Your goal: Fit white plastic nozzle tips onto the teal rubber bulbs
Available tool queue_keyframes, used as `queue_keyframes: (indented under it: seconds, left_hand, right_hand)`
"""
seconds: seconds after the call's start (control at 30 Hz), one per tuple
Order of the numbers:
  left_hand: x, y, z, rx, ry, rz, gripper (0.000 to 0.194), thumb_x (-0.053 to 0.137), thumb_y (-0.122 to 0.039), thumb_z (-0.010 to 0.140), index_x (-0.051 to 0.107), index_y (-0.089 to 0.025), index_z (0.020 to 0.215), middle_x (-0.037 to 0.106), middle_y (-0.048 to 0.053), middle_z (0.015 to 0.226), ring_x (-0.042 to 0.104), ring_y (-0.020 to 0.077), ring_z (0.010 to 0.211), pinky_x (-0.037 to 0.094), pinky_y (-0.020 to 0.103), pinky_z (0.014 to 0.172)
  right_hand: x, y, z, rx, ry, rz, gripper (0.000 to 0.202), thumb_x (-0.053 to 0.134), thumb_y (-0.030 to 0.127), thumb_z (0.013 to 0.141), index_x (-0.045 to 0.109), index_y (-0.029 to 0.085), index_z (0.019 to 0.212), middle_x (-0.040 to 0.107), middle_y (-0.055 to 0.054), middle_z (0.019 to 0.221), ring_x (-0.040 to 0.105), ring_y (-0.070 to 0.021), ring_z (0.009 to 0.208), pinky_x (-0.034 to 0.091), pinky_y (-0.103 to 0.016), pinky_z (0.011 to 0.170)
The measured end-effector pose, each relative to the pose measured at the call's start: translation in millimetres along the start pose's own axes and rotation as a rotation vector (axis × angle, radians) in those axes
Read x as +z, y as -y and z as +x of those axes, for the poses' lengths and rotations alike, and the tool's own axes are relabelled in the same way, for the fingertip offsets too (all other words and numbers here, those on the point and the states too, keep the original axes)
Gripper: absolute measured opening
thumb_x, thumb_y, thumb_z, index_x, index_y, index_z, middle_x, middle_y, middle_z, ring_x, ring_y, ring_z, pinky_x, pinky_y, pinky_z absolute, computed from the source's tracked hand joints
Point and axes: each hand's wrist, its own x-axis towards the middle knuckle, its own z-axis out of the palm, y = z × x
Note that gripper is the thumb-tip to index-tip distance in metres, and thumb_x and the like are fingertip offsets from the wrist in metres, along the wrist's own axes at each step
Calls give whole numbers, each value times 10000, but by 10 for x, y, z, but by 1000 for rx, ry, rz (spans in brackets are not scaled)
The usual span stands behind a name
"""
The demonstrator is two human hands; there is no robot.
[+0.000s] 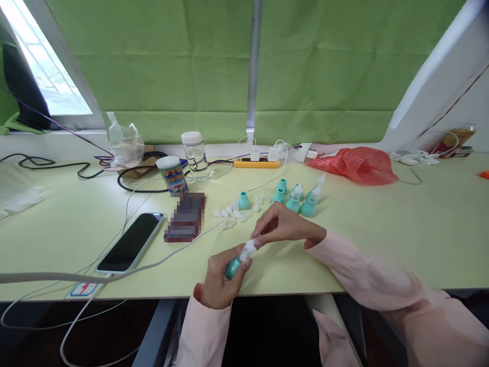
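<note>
Near the table's front edge, my left hand (222,278) is wrapped round a teal bulb (232,267) with a clear and white top. The fingers of my right hand (275,225) pinch the white tip (250,246) of that same piece. Beyond my hands, a loose teal bulb (243,200) stands upright beside a scatter of small clear and white parts (231,215). Several more teal bulbs (279,195) stand to the right; some carry white and clear tops, such as the front one (308,206).
A phone (131,242) with a cable lies at left, near a dark red blurred item (186,218). Behind are a patterned cup (172,175), a clear jar (196,157), a yellow power strip (256,163) and a red plastic bag (357,165). White cables cross the table.
</note>
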Motion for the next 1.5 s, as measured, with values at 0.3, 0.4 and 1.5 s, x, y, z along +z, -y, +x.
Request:
queue_keyframes:
  seconds: [0.3,0.4,1.5]
  left_hand:
    - [30,42,-7,90,-48,100,211,509,-178,751,606,-110,925,659,81,729,621,184,673,473,249,600]
    - [40,61,-2,98,-98,122,199,516,-178,751,597,-97,914,653,85,720,621,183,675,475,244,591]
    - [268,9,-41,376,-179,288,202,492,-201,791,483,-126,978,621,82,756,582,160,658,482,258,578]
  right_hand:
    - [95,-84,-5,53,-108,86,206,722,209,545,680,106,718,670,-43,623,630,-140,569,525,-226,539]
    - [153,-128,-15,6,-221,49,202,728,203,532,680,108,703,669,-46,624,622,-136,568,503,-208,506]
    - [348,37,-385,-62,-317,101,176,696,138,581,688,163,756,631,-36,750,582,-123,692,498,-219,614]
